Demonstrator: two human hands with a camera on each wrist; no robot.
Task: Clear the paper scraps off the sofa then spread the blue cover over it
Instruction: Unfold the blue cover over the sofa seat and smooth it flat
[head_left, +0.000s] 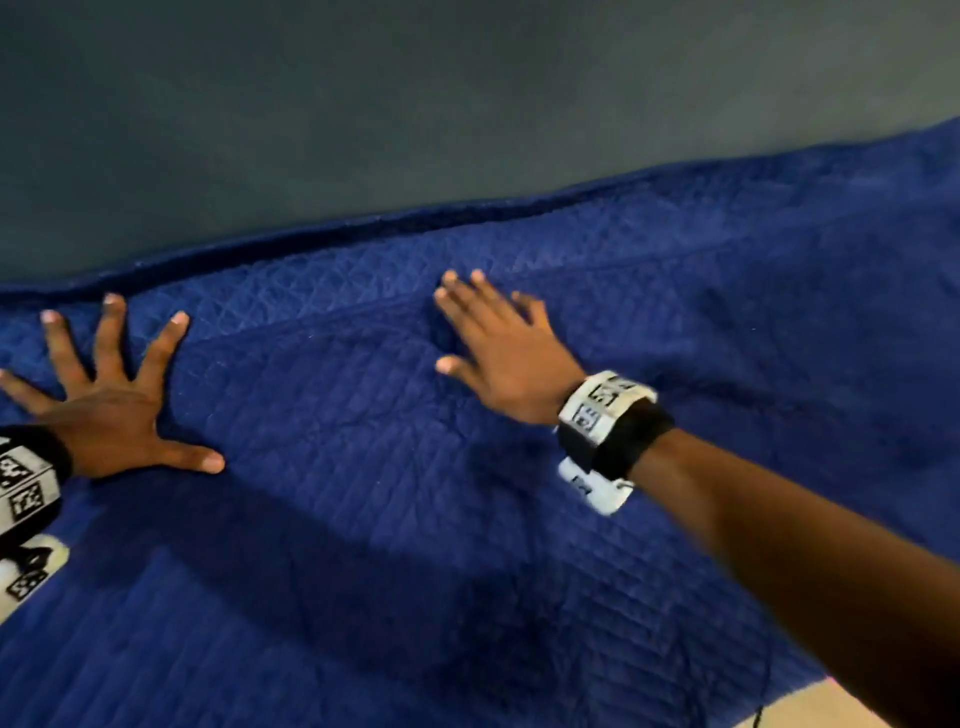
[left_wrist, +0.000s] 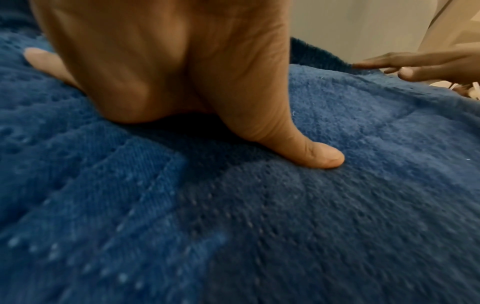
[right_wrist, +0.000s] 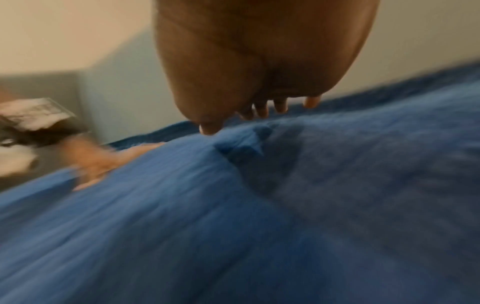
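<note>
- Basically we're at the smoothing step: blue cover (head_left: 467, 519) already lies over the sofa, filling the head view from near edge to far hem. No paper scraps visible anywhere in frame.
- Near zone looks flat, quilt lines run fairly straight. I'd leave it alone.
- Left hand (head_left: 111, 410) sits at the left, fingers straight and splayed, palm pressed flat on the cover, gripping nothing. Left wrist view confirms the thumb pushed into the fabric. Good anchor; keep it planted.
- Right hand (head_left: 506, 348) is further in and to the right, fingers straight and together, flat on or skimming the cover, holding nothing. Right wrist view is motion-blurred, so contact is hard to confirm.
- Small pucker (head_left: 441, 332) sits just at the right hand's thumb side. My read: sweep the right hand rightward and toward the far hem, away from the anchor, flat palm, light pressure.
- Far hem (head_left: 363, 228) runs along the grey back surface (head_left: 467, 104); risk is dragging it off line, so don't pull near.
</note>
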